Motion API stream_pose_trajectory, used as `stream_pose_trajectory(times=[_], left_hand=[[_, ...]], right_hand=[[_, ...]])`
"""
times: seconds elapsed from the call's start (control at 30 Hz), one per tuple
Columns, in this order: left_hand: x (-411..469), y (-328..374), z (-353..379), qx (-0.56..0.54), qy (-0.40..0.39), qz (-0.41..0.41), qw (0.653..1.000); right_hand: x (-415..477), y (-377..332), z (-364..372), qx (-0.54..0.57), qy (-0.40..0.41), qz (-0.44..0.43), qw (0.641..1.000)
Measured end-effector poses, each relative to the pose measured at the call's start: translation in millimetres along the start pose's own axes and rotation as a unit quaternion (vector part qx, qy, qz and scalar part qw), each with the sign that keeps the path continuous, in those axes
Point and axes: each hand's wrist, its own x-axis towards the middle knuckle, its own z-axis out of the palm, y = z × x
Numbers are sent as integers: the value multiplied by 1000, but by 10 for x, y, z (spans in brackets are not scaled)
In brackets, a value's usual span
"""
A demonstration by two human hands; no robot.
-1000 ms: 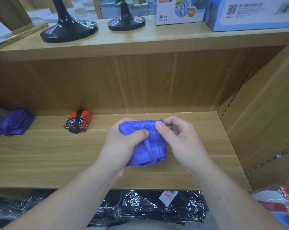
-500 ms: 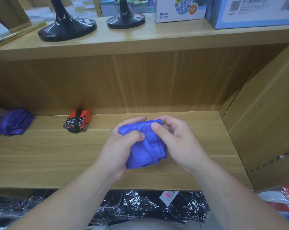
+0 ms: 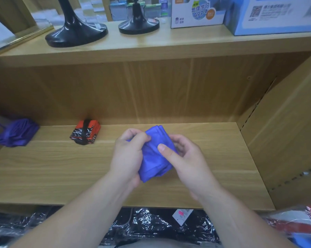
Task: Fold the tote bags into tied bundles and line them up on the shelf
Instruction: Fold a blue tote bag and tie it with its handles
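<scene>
- Currently, the blue tote bag [image 3: 154,158] was held just over the middle of the shelf [image 3: 61,167], nearer its front edge than its back. It was folded into a thick wad, and no tie showed round it.
- The left hand [image 3: 127,154] gripped the wad's left side with its fingers curled over the upper edge. Judged purpose: keeping the stacked folds from springing open.
- The right hand [image 3: 185,158] pinched the right side, thumb pressed flat on the near face and fingers curled behind. Likely squeezing the wad tight for tying; no strap was visible.
- The red-and-black bundle [image 3: 85,132] sat by the back edge, left of centre, with a black band round it. Judged finished, and the likely start of the row.
- The purple bag [image 3: 17,132] lay slumped in the back left corner, apparently untied.
- Judgement: folding was nearly done; tying and placing remained.
</scene>
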Motion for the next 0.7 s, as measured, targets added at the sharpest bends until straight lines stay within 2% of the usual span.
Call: stream_pose_trajectory(times=[0.13,0.3,0.37,0.47,0.53,0.7], left_hand=[[55,68,-27,-44,52,42,997],[97,53,-84,-29,59,97,993],[139,39,-163,2,38,101,994],[139,48,-286,72,-40,82,993],[88,28,-326,72,-81,77,991],[32,34,-450,94,-57,100,989]], right_hand=[[-21,26,-4,-3,7,50,999],[-30,-12,83,92,-30,54,994],[18,-50,82,110,-9,32,993],[171,-115,45,95,59,7,994],[254,-156,101,76,65,3,995],[265,-49,557,43,53,11,998]])
